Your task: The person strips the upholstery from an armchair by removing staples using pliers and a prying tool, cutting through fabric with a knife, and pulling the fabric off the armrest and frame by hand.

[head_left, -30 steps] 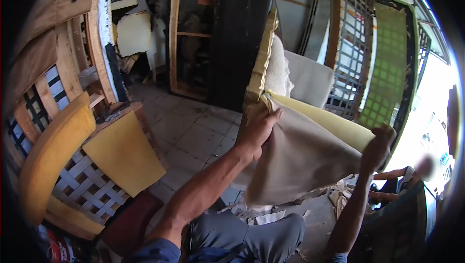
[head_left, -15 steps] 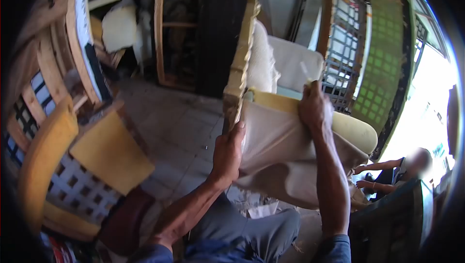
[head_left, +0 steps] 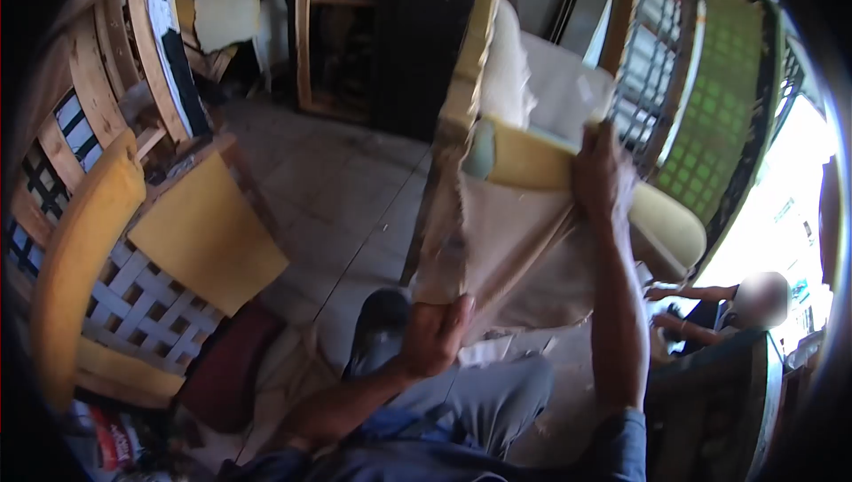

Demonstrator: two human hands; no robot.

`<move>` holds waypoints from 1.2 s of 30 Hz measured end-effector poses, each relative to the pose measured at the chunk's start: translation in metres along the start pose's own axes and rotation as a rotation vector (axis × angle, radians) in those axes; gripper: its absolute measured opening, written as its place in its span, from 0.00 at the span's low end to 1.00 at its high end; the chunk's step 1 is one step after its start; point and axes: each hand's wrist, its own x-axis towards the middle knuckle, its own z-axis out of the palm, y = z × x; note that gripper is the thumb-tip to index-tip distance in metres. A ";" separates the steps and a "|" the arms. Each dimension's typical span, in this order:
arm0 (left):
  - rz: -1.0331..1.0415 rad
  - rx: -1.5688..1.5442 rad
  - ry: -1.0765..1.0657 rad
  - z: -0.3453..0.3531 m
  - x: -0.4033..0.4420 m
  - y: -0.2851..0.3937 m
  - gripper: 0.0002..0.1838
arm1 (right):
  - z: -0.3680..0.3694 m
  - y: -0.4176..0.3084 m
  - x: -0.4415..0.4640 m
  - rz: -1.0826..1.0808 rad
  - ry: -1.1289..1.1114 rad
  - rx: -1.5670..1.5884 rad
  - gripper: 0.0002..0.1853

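Note:
A beige fabric cover (head_left: 508, 225) hangs over the outer side of a half-upholstered seat's arm, with folds running diagonally up to the right. My left hand (head_left: 435, 336) is closed on the cover's lower left edge, thumb pointing up. Up on the arm, my right hand (head_left: 607, 176) is a fist around the cover's upper edge, pressed against the yellow foam padding (head_left: 531, 161). A pale, blurred shape shows just above that fist; I cannot tell what it is. White fluffy padding (head_left: 508, 69) sits behind the foam, beside the frame's edge (head_left: 469, 82).
To the left stands another stripped seat frame with white webbing (head_left: 146, 318), a yellow foam piece (head_left: 213, 233) and a long curved foam strip (head_left: 84, 278). Green webbing (head_left: 710, 109) rises at the right. Another person (head_left: 723, 309) sits at the far right. Tiled floor (head_left: 328, 189) lies between.
My left hand has moved down and slightly right along the cover's edge, and the fabric now folds diagonally. My right hand sits slightly right and higher. The camera view has shifted.

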 end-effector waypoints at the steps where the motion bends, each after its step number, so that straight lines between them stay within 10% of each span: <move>1: 0.522 0.288 0.124 -0.007 0.009 0.002 0.15 | 0.002 0.008 0.005 -0.030 0.029 0.008 0.13; 2: 1.025 0.587 0.275 -0.014 0.020 0.011 0.18 | 0.007 0.016 0.004 -0.057 0.046 0.022 0.13; 3: 0.544 -0.041 0.045 -0.023 0.005 0.045 0.23 | 0.006 0.014 0.003 -0.043 0.048 0.063 0.13; 9: 0.366 0.363 0.159 -0.034 0.031 -0.145 0.30 | 0.007 0.007 -0.005 -0.046 0.084 0.082 0.11; 13: 0.139 0.248 -0.030 -0.041 0.068 -0.092 0.24 | 0.006 0.009 -0.013 -0.146 0.217 0.133 0.10; 15: 0.697 0.202 0.525 -0.028 0.107 -0.065 0.25 | 0.005 0.010 -0.014 -0.138 0.235 0.091 0.10; 17: 0.632 -0.167 0.572 -0.012 0.130 -0.016 0.20 | 0.009 0.007 -0.015 -0.137 0.260 0.076 0.10; 21: 0.187 0.031 0.228 -0.004 0.159 -0.018 0.23 | 0.016 0.010 -0.013 -0.069 0.259 0.030 0.12; 23: 0.523 0.025 0.484 0.016 0.160 -0.077 0.22 | 0.010 0.006 -0.013 -0.065 0.222 0.065 0.13; 36: 0.505 -0.118 0.429 0.023 0.182 -0.026 0.14 | 0.007 0.015 -0.014 0.107 0.134 0.051 0.15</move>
